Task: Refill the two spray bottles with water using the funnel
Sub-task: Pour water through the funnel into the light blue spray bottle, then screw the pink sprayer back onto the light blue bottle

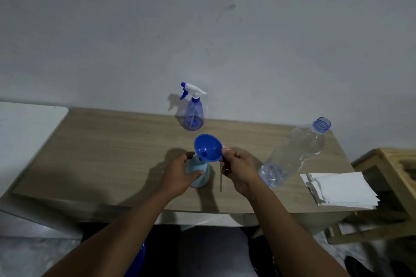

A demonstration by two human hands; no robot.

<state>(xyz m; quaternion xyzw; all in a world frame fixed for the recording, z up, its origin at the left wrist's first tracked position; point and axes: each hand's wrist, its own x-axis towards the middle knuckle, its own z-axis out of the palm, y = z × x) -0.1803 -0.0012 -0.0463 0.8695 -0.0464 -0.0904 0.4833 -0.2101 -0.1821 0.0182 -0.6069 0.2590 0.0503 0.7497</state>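
On my feed the left hand (177, 175) comes in from 7 o'clock, fingers and thumb wrapped round the light-blue spray bottle (198, 174), which stands at the middle of the table (101, 153). The right hand (239, 171) reaches from 5 o'clock and pinches the rim of the funnel (208, 147). The funnel is a glossy blue plastic cone, tilted toward me, with its spout at the bottle's neck. I see a bit of pink behind those fingers and a thin tube (221, 179) hanging below them.

At 12 o'clock, near the wall, stands the clear blue spray bottle (194, 117) with its white trigger head on. At 3 o'clock is an uncapped, ribbed, clear water bottle (292, 153). At 4 o'clock, white napkins (342, 189) lie at the table's front-right corner. Bare wood-grain top runs wide toward 9 o'clock.
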